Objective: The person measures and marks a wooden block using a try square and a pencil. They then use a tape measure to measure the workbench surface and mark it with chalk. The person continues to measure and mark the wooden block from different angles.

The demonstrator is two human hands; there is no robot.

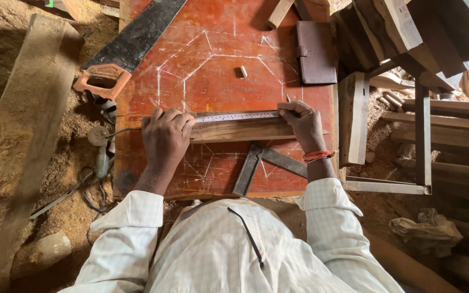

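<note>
tape measure [238, 116] — under both hands' fingers [183, 118]

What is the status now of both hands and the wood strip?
Left hand pressing tape measure onto wood strip. Right hand holding pencil at tape's other end. Steel square lies beside, apart.

Soft daylight is coming in from the upper right, blowing out that corner; the desk [202, 49] is looking evenly lit and sharp, edges bending slightly.
</note>
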